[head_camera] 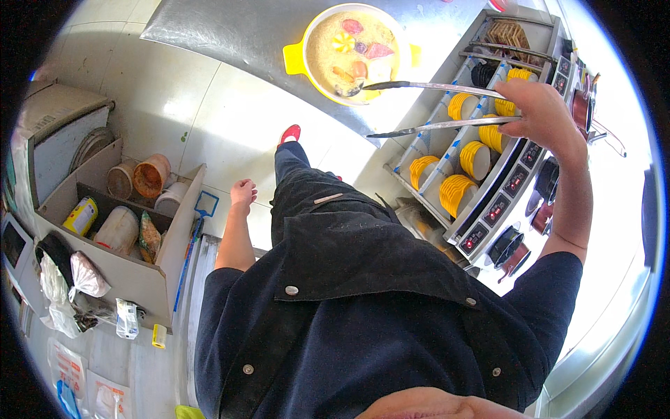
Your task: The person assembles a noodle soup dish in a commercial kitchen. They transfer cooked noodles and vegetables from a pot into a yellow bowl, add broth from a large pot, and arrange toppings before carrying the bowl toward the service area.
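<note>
My right hand (544, 115) grips a pair of metal tongs (450, 89) by their arms, which are spread apart. The dark tip of the upper arm reaches over the rim of a yellow two-handled pot (294, 58). Inside is a pale, noodle-like filling (324, 47), topped with pink slices, a yellow-and-white round piece and sausage-like pieces. A dark piece lies by the tongs' tip; whether the tip touches it, I cannot tell. The lower tip points past the pot, over the counter's edge. Low beside my body hangs my left hand (244, 191), fingers loosely curled and holding nothing.
The pot stands on a steel counter (225, 31). To the right, a rack (445, 152) holds stacked yellow bowls (458, 196) beside a cooker with lit control panels (496, 208) and small pots (507, 251). A divided box (120, 272) with jars stands at left.
</note>
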`<state>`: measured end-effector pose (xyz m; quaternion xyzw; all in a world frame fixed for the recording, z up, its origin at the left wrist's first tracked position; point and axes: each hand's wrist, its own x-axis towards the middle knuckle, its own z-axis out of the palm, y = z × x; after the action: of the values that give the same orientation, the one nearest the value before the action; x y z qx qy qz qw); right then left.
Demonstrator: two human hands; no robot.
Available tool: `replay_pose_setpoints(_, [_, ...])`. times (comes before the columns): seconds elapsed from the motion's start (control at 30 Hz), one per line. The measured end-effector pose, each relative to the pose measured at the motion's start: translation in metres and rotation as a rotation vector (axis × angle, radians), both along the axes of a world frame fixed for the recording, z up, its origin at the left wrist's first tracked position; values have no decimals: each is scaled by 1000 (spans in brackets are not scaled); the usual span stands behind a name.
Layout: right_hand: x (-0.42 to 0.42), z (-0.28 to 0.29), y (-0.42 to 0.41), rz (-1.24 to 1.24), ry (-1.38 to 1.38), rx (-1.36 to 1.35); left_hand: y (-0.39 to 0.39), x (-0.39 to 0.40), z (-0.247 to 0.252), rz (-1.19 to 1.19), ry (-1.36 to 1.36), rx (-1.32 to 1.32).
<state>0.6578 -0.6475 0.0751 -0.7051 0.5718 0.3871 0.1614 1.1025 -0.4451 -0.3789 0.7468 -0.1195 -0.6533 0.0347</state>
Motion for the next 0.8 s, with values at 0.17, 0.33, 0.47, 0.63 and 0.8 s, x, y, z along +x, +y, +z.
replay_pose_setpoints(0.17, [-10,-12,5,96,-72,-46,5,1,-2,-1,-9,-4])
replay_pose_setpoints(0.33, [-6,-10,6,88,-45,-33,3,4,-2,-15,14,17])
replay_pose_setpoints(0.47, [-3,-7,3,84,19,-8,2,0,1,-20,-23,3])
replay_pose_setpoints(0.63, [2,0,1,70,4,-3,-2,-1,3,-18,-10,-1])
replay_pose_setpoints(0.8, [-12,-2,1,109,-40,-96,-2,-3,5,-4,-10,-2])
